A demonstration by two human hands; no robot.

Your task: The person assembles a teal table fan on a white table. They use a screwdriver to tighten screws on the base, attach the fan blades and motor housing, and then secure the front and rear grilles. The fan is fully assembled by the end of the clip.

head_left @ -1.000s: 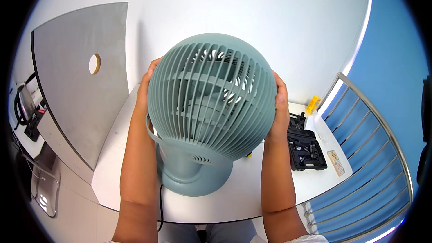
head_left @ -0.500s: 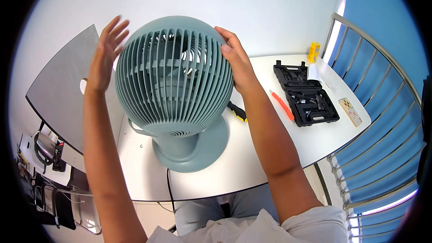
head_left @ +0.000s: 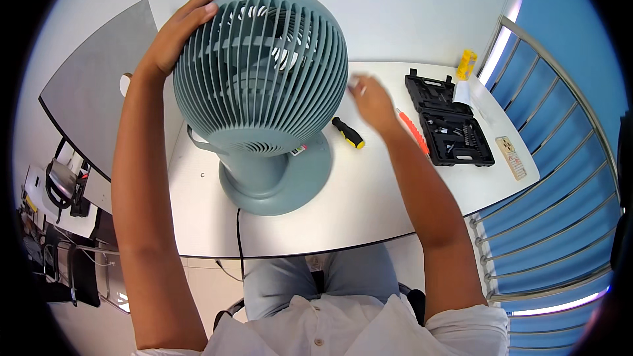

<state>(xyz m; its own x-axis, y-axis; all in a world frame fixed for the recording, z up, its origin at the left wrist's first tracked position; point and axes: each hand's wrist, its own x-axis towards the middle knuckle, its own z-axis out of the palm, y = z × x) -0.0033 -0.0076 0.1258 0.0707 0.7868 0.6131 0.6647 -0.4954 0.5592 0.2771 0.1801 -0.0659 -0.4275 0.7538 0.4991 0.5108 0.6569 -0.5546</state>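
A round grey-green table fan stands upright on its disc-shaped base, its slatted grille facing up toward me. My left hand grips the upper left of the fan's head, thumb over the grille edge and fingers reaching behind it. Just off the fan's right side is my right hand, its fingers curled together. A tiny pale spot shows at these fingers, too small to make out. Between that hand and the fan base lies a black-and-yellow screwdriver on the white table.
An open black tool case with small bits lies at right, beside a red-orange rod. Farther right are a remote control, a yellow container and a metal railing. A black cord drops over the front edge.
My left hand has come onto the fan's upper left. My right hand has let go of the fan and moved down and away to its right. The fan appears higher in view.
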